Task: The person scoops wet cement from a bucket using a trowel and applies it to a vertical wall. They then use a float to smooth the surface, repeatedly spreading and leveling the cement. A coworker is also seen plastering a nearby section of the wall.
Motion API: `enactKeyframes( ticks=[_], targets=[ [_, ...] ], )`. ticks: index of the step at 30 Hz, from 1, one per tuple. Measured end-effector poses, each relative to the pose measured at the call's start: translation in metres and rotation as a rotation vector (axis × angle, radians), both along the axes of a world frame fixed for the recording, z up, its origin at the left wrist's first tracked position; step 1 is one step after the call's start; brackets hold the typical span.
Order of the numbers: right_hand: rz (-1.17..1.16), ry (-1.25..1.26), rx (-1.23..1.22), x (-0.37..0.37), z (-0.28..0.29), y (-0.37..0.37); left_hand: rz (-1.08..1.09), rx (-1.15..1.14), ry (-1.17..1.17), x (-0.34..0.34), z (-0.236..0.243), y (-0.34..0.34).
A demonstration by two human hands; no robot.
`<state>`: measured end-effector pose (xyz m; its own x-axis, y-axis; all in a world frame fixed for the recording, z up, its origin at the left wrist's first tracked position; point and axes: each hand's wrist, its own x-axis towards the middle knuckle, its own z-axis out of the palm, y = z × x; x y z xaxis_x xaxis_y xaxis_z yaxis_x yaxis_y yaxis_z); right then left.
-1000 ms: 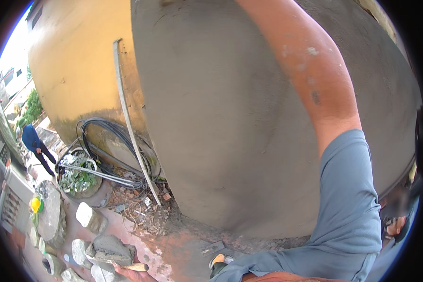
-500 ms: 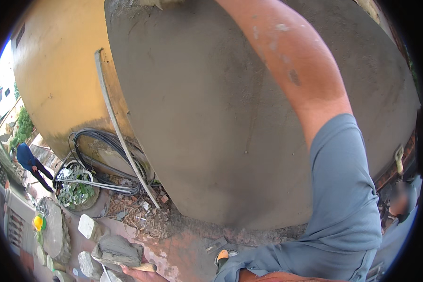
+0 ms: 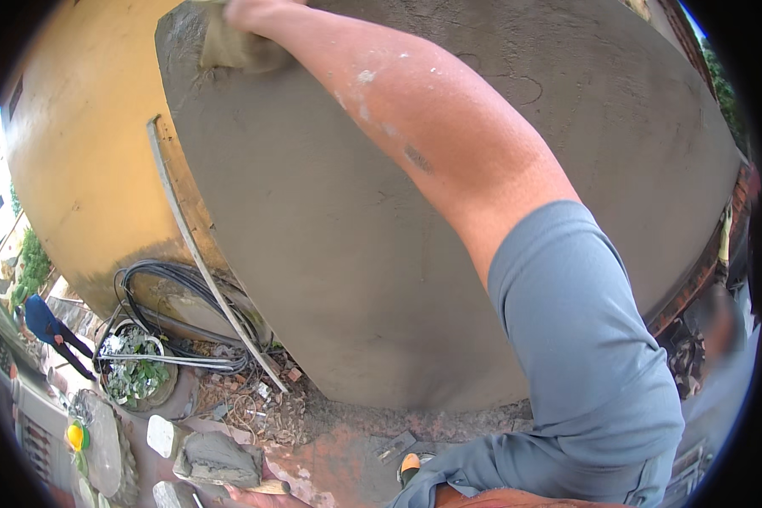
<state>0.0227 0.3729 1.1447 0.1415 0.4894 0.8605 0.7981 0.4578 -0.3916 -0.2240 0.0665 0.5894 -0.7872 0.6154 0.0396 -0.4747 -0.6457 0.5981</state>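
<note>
Outdoor building site: wet plastered wall [image 3: 381, 279], rubble [image 3: 254, 406].

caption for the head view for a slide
Right hand presses a sponge float against the wet grey plaster wall.

Right hand [image 3: 250, 13] cut off by the top edge; fingers unseen above the sponge-like pad [image 3: 237, 49]. Grip unclear. Left hand out of view. Far below, distant person [image 3: 49, 326] too small to detail.
</note>
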Motion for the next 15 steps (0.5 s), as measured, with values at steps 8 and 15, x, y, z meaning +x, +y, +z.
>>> enactKeyframes(
  ticks=[8,15],
  targets=[
    [0.881,0.074,0.025,0.024,0.081,-0.020,-0.002,-0.067,-0.047,-0.006,-0.002,0.010],
    [-0.461,-0.341,0.260,0.112,0.095,-0.006,-0.045,-0.110,-0.102,-0.001,-0.012,0.032]
  ],
)
